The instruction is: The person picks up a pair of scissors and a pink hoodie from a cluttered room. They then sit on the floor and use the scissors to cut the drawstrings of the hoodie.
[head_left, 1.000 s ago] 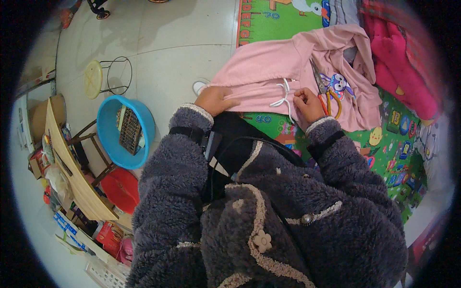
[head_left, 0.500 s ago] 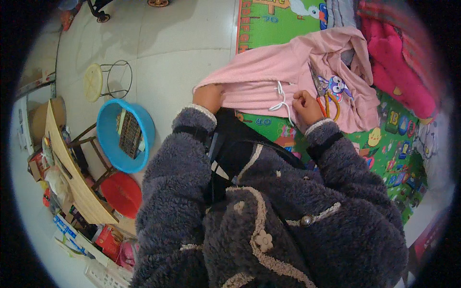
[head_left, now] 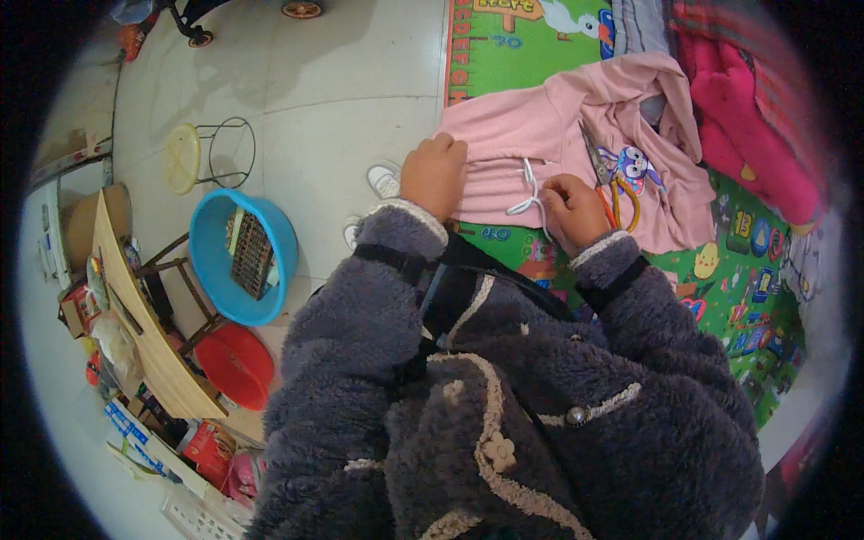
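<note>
A pink garment [head_left: 513, 124] with a white drawstring bow [head_left: 527, 187] and a purple rabbit print [head_left: 635, 166] lies spread in front of me. My left hand [head_left: 434, 175] is closed on its left end, the fingertips mostly hidden. Beside the bow, at the garment's near edge, my right hand [head_left: 574, 209] has thumb and fingers pinched together; what lies between them is too small to make out. Scissors [head_left: 595, 155] with orange and yellow handles rest on the pink cloth, just right of my right hand.
A green printed play mat [head_left: 517, 67] lies under the garment, with bright pink fabric [head_left: 738, 135] at right. On the tiled floor at left are a blue basin [head_left: 286, 261], a red basin [head_left: 236, 364] and a stool [head_left: 183, 158]. A wooden table [head_left: 144, 333] stands beyond.
My left hand has moved right, and the garment's left end has drawn in with it, uncovering a white shoe on the floor. The right hand stays almost in place.
</note>
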Demonstrator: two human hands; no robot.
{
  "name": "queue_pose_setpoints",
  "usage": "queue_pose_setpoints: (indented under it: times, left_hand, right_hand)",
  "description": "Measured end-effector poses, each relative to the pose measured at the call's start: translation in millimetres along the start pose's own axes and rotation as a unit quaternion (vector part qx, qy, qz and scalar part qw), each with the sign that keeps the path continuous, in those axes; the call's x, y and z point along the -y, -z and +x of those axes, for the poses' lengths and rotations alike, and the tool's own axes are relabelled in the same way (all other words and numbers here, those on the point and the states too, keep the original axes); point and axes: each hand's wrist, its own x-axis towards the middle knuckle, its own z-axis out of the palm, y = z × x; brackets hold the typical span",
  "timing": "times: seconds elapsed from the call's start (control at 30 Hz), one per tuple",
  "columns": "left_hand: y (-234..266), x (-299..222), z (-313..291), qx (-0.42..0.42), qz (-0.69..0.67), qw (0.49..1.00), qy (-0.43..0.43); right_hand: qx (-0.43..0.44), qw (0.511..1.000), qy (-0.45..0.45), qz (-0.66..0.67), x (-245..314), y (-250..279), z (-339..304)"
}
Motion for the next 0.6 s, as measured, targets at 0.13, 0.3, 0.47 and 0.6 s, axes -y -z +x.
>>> queue_pose_setpoints:
  times: [0.13, 0.3, 0.47, 0.6]
  left_hand:
    - [-11, 0, 6, 0.032, 0.046, 0.998, 0.008]
    - [-6, 0, 12, -0.025, 0.057, 0.998, 0.000]
    - [6, 0, 17, -0.089, 0.039, 0.995, -0.029]
    - [0, -1, 14, -0.043, -0.010, 0.997, -0.071]
  right_hand:
    - [0.051, 0.994, 0.095, -0.022, 26, -14, 2]
    - [0.165, 0.974, 0.065, -0.143, 43, -41, 18]
    - [0.212, 0.956, 0.059, -0.192, 42, -52, 32]
    - [0.208, 0.948, 0.099, -0.218, 44, -56, 37]
